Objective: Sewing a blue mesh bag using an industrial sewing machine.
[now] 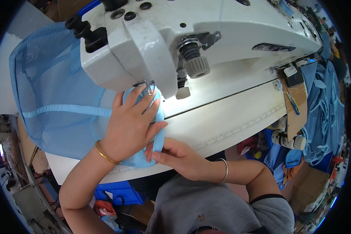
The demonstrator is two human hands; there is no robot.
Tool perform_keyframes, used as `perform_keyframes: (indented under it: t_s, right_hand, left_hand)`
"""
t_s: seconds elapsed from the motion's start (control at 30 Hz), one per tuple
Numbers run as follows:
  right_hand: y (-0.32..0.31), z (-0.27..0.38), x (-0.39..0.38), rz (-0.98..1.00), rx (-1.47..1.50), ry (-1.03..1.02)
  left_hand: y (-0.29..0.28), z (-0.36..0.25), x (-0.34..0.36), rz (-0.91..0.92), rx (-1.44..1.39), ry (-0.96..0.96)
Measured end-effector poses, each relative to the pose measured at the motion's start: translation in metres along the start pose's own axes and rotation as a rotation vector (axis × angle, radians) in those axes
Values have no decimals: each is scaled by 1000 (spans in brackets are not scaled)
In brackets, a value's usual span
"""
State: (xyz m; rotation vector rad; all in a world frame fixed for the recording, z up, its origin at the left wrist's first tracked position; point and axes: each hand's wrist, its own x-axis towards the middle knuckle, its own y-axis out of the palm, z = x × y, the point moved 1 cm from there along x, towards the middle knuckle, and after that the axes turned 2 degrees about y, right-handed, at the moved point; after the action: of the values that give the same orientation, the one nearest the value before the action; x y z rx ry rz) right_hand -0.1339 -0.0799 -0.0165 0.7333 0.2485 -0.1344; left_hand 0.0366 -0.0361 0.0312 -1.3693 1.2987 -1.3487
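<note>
- Blue mesh bag [66, 91], boxy, spread over the counter's [210, 121] left end; its inner part lies under the white sewing machine [230, 45] head, its lower corner near the front edge.
- Light-blue strip [158, 138] runs from beside the presser foot [149, 89] toward the front edge.
- Left hand [133, 115]: laid on the bag, fingers spread, grip wide, fingertips just beside the presser foot; thumb reaches the strip.
- Right hand [183, 158]: near the front edge, grip narrow, thumb and fingers pinching the strip's lower part.
- Handling (judged): mesh light, limp, likely to ruck or slide on the smooth counter; not brittle, though open weave could snag. Strip soft, a little firmer than the mesh.
- Holds (judged): flat palm suits the mesh; pinch suits the strip, well apart from the needle area. Light-blue band [74, 110] across the bag gives a firmer hold than bare mesh.
</note>
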Motion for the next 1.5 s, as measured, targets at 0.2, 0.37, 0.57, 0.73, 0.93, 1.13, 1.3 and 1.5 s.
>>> perform_keyframes:
  t_s: [0.2, 0.37, 0.57, 0.73, 0.93, 1.13, 1.3, 1.5]
  right_hand:
    - [9, 6, 5, -204, -369, -485]
    - [22, 20, 16, -333, -705, -686]
    - [24, -6, 45, -350, -1024, -826]
    - [68, -29, 36, 123, 60, -10]
    - [48, -52, 2, -93, -798, -655]
    - [59, -53, -1, -148, -926, -768]
    - [67, -74, 6, 65, 147, -51]
    - [63, -83, -19, 180, 443, 120]
  left_hand:
    - [-43, 21, -4, 77, -103, 58]
    - [-82, -2, -45, 150, -118, 90]
    - [-93, 2, -115, 57, 105, -39]
    - [-128, -32, -69, 86, 348, 97]
    - [-87, -33, -54, 340, -35, 28]
    - [-71, 15, -46, 670, -680, -123]
    - [-71, -2, -72, 797, -57, -82]
    - [-51, -11, -75, 1009, 290, -618]
